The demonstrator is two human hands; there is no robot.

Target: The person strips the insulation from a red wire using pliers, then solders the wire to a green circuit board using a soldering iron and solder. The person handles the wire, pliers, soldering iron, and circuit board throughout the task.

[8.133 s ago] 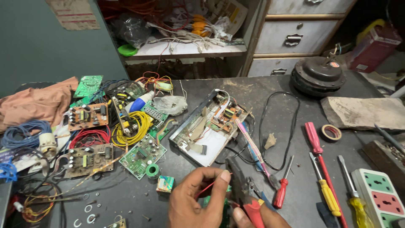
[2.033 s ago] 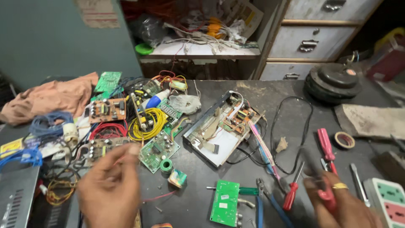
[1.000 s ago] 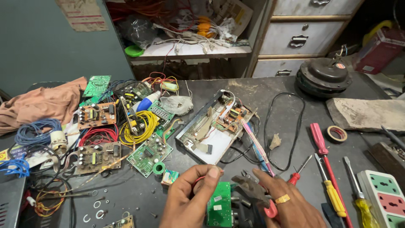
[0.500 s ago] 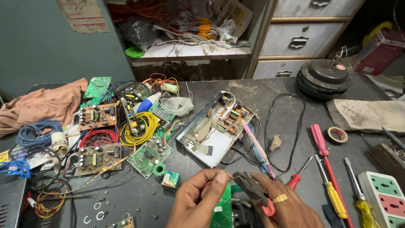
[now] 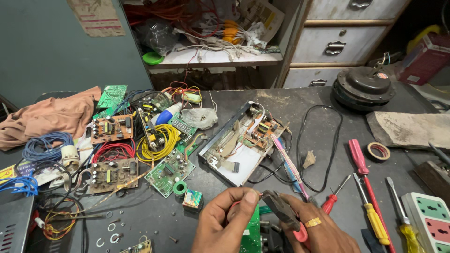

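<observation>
At the bottom middle of the head view, my left hand point(image 5: 224, 220) pinches a thin red wire point(image 5: 233, 206) between thumb and forefinger. My right hand point(image 5: 315, 230), with a ring on one finger, grips red-handled pliers point(image 5: 280, 209) whose dark jaws point left and meet the wire at my left fingertips. A small green circuit board point(image 5: 251, 233) lies on the dark table just under both hands, partly hidden by them.
An opened device chassis point(image 5: 241, 143) with wiring lies mid-table. Circuit boards point(image 5: 169, 166), yellow point(image 5: 161, 140), red and blue wire coils crowd the left. Screwdrivers point(image 5: 363, 171), a tape roll point(image 5: 378, 151) and a power strip point(image 5: 431, 225) lie at right. A round motor point(image 5: 364, 86) sits at the back.
Two seconds ago my hands were apart at the frame's sides. They have come together over the green board, and the pliers' jaws now meet the wire pinched in my left fingers.
</observation>
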